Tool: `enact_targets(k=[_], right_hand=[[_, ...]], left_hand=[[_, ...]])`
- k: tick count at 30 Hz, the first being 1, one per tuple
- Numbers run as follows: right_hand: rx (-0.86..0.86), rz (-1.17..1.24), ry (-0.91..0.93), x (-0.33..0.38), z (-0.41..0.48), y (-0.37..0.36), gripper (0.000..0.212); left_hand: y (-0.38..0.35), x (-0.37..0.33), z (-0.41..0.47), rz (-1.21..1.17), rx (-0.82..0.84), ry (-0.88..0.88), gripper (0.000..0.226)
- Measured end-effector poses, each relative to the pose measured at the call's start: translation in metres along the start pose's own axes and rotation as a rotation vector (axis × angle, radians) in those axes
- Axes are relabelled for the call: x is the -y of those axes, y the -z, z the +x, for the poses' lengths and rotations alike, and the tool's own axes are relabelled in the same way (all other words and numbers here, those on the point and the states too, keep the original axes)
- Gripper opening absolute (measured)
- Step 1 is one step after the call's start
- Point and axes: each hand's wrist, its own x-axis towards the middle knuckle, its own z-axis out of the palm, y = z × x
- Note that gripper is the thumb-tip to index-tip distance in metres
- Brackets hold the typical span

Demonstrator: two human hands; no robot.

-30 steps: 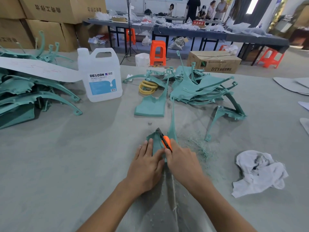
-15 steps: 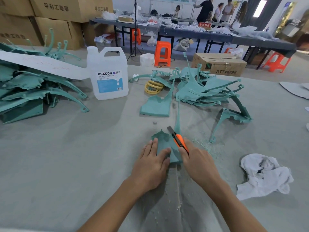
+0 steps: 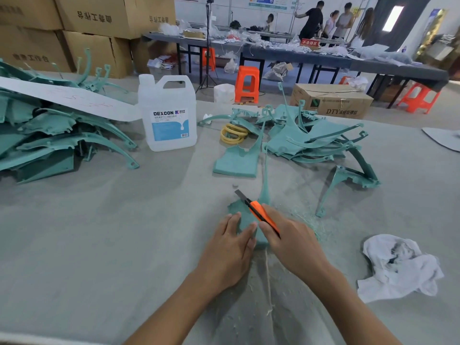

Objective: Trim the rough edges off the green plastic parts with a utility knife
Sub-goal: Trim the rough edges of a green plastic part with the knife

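Pressing green plastic part (image 3: 239,207) flat on bench (image 3: 99,232), nearer than and right of DEXCON jug (image 3: 169,115), with left hand (image 3: 229,250), grip apart, fingers straight. Clamping right hand (image 3: 296,245) round orange utility knife (image 3: 261,212), blade crossing part's far edge.

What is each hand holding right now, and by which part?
The right hand grips the orange utility knife by the rear of its handle, blade pointing away. The left hand holds nothing; its straight fingers press down on the green plastic part.
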Motion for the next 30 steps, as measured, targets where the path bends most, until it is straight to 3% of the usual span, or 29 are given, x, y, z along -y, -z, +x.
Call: enact_targets(k=[5,24,30], right_hand=[[0.081,-0.066,0.002,0.003,0.017,-0.007,0.045],[0.039,-0.020,0.004,-0.014,0.024,-0.007,0.044],[0.018,0.030,-0.013,-0.023,0.022,-0.015,0.042]], left_hand=[[0.003,-0.001,0.002,-0.029,0.005,0.005,0.045],[-0.001,0.000,0.003,-0.024,0.052,0.022,0.050],[-0.004,0.001,0.002,-0.020,-0.015,0.057,0.059]])
